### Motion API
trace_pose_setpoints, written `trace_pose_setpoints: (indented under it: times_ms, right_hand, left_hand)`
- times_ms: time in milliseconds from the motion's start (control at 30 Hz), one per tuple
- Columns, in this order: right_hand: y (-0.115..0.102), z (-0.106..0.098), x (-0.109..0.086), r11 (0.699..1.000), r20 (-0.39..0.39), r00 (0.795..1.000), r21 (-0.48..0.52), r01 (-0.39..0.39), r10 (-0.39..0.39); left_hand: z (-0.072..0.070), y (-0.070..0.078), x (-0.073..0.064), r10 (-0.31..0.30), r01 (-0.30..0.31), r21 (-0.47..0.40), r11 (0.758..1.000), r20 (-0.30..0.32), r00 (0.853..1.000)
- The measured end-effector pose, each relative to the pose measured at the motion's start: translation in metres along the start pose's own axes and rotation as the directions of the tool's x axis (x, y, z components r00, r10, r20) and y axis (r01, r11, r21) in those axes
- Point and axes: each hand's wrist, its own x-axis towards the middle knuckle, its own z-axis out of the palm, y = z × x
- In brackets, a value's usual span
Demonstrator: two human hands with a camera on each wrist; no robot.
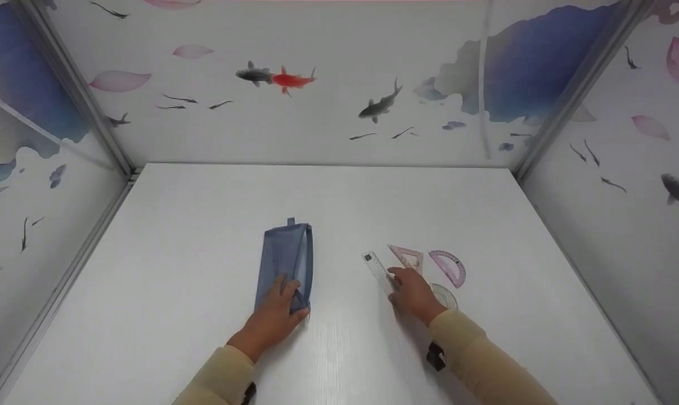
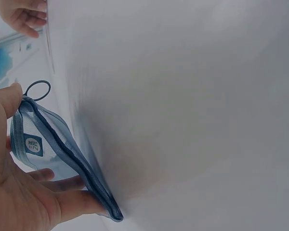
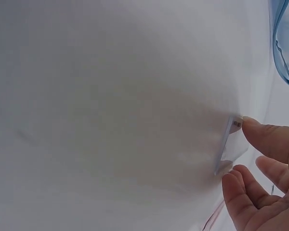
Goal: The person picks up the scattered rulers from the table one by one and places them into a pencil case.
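My left hand grips the near end of a blue mesh zip pouch on the table. In the left wrist view, the thumb is at the zip's cord-loop end and the fingers lie against the mesh around a small label. To the right, my right hand pinches the near end of a clear ruler. The right wrist view shows the thumb on one edge of the ruler and fingertips at the other. A pink-tinted set square lies just beyond that hand, partly covered by it.
A pink protractor lies right of the set square. Partly behind the right wrist is a clear, curved piece. The white table is bordered by printed panels at the back and both sides.
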Motion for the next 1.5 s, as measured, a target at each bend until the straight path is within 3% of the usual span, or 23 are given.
trace_pose_setpoints:
  times_ms: [567,933,1500]
  right_hand:
    - [-0.0051,0.0005,-0.0004,0.998,-0.031,0.998,0.015,-0.059,0.059]
    - [-0.0089,-0.0014,-0.0014,0.991,-0.009,0.991,0.026,-0.133,0.134]
    - [-0.0011,0.0,0.0031,0.992,0.006,0.993,0.038,-0.118,0.118]
  left_hand:
    - [-0.0009,0.0002,0.0003,-0.003,0.004,-0.035,0.999,0.006,1.0]
    - [-0.0008,0.0006,0.0003,-0.003,0.003,-0.05,0.999,-0.002,1.0]
    - [0.0018,0.0013,0.0009,-0.013,0.012,-0.042,0.999,-0.004,1.0]
